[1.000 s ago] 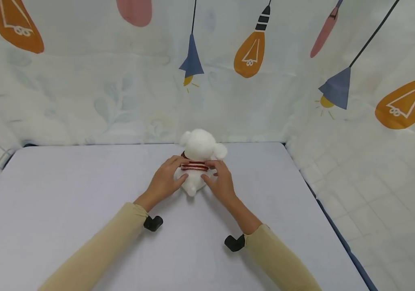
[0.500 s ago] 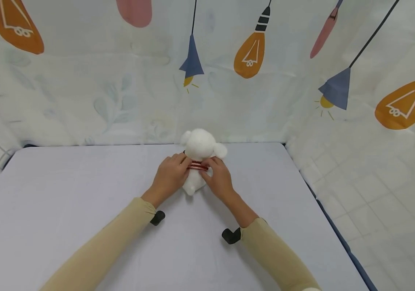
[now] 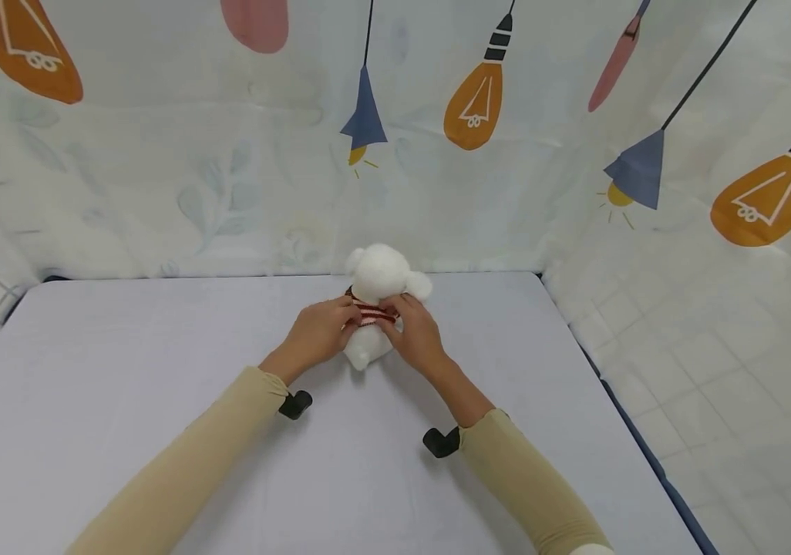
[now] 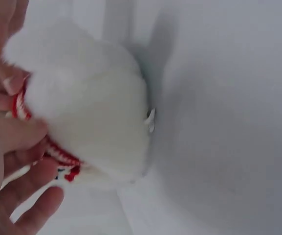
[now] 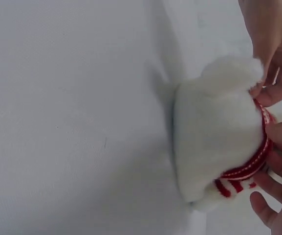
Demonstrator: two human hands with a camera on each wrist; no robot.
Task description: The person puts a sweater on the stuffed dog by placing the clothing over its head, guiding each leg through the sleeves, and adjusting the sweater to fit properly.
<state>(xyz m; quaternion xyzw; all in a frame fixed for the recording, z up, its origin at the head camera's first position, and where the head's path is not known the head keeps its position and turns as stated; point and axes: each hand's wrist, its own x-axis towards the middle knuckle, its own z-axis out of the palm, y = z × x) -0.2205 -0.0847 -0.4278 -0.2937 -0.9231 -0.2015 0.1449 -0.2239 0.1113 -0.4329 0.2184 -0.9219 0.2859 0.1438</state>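
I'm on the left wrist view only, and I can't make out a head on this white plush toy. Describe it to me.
Observer: The head view shows the plush toy with a rounded white head and two ears, no face visible from there.
Operator: Tell me where the toy sits on the table.
Observer: Toward the far edge of the white-covered table, close to the printed backdrop.
Operator: Now report what the arms wear behind those fingers.
Observer: In the head view, beige sleeves: one behind the left hand, one behind the right hand.
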